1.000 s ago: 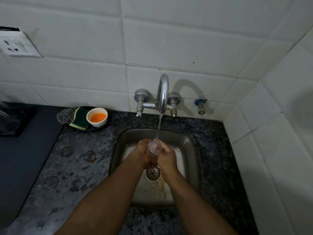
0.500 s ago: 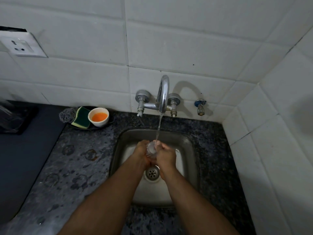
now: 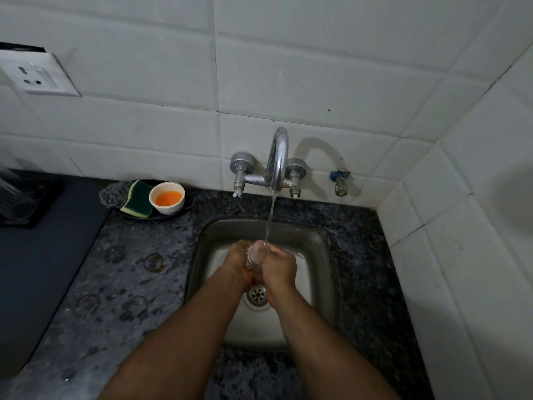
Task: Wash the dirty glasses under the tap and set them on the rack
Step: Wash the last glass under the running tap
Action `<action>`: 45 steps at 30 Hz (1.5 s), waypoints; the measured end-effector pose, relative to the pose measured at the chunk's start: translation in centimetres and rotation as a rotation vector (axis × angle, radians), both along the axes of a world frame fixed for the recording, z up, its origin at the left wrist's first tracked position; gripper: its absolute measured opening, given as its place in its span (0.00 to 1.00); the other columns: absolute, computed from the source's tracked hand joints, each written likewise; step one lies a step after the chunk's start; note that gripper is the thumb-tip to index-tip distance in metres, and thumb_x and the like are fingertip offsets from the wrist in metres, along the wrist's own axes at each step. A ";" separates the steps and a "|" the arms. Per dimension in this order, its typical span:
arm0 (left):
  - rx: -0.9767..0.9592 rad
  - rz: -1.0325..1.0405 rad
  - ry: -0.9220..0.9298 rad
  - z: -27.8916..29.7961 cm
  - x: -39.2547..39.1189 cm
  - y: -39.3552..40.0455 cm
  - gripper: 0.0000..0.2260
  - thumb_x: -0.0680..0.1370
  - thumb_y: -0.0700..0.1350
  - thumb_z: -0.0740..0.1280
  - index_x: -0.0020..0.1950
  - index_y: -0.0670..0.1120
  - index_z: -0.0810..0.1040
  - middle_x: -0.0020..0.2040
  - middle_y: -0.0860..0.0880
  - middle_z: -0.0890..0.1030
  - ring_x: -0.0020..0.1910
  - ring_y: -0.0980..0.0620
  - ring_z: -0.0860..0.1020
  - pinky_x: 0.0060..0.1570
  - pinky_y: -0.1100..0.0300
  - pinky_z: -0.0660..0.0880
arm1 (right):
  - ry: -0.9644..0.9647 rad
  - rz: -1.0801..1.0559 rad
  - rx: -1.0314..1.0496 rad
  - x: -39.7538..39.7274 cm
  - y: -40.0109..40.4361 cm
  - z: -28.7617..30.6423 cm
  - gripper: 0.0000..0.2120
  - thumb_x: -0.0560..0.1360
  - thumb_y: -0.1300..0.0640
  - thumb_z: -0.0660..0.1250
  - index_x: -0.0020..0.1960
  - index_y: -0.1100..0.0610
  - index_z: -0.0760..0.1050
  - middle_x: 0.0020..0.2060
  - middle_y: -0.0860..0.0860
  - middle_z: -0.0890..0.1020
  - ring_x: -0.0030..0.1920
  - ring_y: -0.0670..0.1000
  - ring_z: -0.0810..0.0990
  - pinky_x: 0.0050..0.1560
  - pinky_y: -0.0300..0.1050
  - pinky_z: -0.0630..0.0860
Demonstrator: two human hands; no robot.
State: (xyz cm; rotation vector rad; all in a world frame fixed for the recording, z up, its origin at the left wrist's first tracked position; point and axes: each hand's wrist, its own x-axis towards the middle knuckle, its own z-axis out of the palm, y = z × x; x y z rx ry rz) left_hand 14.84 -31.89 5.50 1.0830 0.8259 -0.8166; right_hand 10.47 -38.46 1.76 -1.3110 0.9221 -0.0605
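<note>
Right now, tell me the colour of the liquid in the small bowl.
Orange, in a white bowl; head view.

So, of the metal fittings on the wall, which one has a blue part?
The small separate valve at the far right, apart from the tap and its two plain silver knobs; it is dry, with a blue top.

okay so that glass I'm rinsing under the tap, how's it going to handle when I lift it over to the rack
The glass is wet under the running tap, so it is probably slippery. It looks clear and thin, likely fragile over the steel sink. Left hand and right hand both grip it.
</note>
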 end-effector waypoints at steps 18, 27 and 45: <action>-0.002 0.162 -0.029 -0.3 0.2 0.2 0.12 0.82 0.47 0.65 0.49 0.39 0.82 0.36 0.42 0.83 0.35 0.44 0.82 0.37 0.55 0.78 | -0.030 -0.057 -0.189 -0.1 0.9 1.2 0.13 0.86 0.50 0.64 0.52 0.54 0.85 0.44 0.51 0.88 0.44 0.48 0.87 0.49 0.45 0.84; -0.045 0.117 -0.124 -1.2 0.5 0.6 0.17 0.70 0.47 0.76 0.53 0.38 0.83 0.45 0.41 0.83 0.32 0.44 0.82 0.28 0.56 0.78 | -0.176 0.211 -0.398 -2.0 -0.2 1.5 0.09 0.85 0.51 0.63 0.59 0.54 0.79 0.47 0.49 0.84 0.42 0.44 0.84 0.37 0.30 0.77; -0.099 0.394 -0.113 -1.5 0.4 0.4 0.05 0.70 0.34 0.77 0.41 0.40 0.83 0.35 0.42 0.84 0.32 0.46 0.83 0.37 0.54 0.83 | -0.054 0.327 -0.158 -1.7 0.3 3.3 0.17 0.83 0.41 0.63 0.58 0.55 0.74 0.50 0.55 0.84 0.41 0.49 0.84 0.32 0.41 0.78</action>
